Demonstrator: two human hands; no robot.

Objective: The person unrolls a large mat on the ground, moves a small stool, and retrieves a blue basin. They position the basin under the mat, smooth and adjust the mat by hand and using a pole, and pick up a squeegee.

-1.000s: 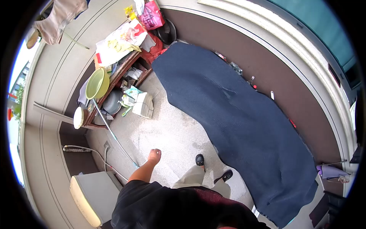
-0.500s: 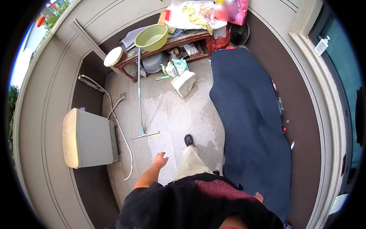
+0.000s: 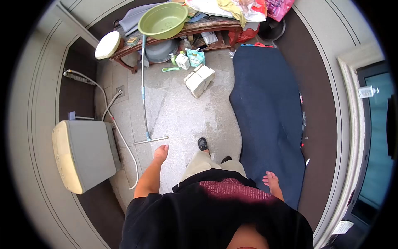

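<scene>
My left hand [image 3: 161, 153] is in front of me over the wet floor, fingers curled in, with no object visible in it. Closest to it is the head of a floor squeegee [image 3: 151, 140], apart from the hand. The squeegee's long pole leans up against the bench by a green basin [image 3: 163, 20]. On the other side, my right hand [image 3: 270, 179] hangs above a dark blue mat [image 3: 269, 112], its fingers apart and holding nothing. A tied white bundle [image 3: 199, 81] sits on the floor ahead.
On the left stand a grey washing machine [image 3: 92, 151] and a trailing hose [image 3: 123, 143]. The wooden bench [image 3: 207, 27] crosses the far end, with bottles [image 3: 182, 60], a green brush [image 3: 171, 69] and a grey tub [image 3: 161, 51] near it. A doorway [image 3: 375, 137] lies right.
I have stepped forward, so the bench, bundle and squeegee appear nearer. My left hand has swung forward and its fingers have curled. My right hand has come forward into fuller view.
</scene>
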